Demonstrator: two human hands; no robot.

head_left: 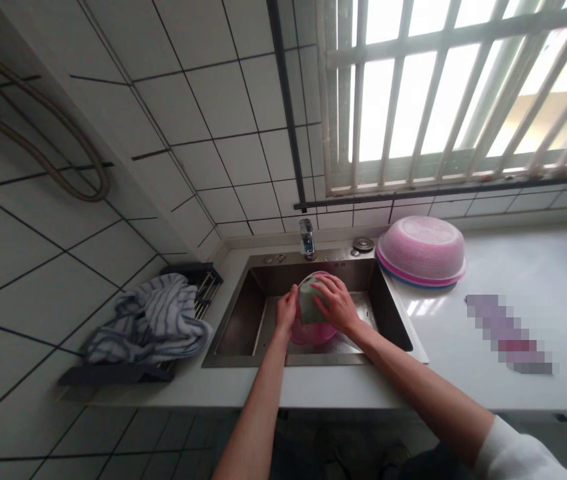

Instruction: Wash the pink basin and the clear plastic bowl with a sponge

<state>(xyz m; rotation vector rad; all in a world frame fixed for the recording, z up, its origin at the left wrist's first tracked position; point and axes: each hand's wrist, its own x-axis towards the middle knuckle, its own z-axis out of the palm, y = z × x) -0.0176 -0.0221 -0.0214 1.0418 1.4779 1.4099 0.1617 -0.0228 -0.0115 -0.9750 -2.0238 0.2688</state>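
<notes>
Both my hands are over the steel sink (236, 320). My left hand (286, 312) grips the near left rim of a pink bowl (313, 331) that sits in the basin. My right hand (336, 303) is closed on a grey-green dish cloth (308, 303) and presses it against the bowl's inside. The cloth covers most of the bowl's opening. The faucet (306, 237) stands just behind the bowl, and I see no water running from it.
A pink colander turned upside down on stacked basins (422, 252) sits on the white counter (513, 280) right of the sink. A striped towel (151, 320) lies over a dark rack (203, 277) to the left. Tiled wall and a barred window (453, 93) are behind.
</notes>
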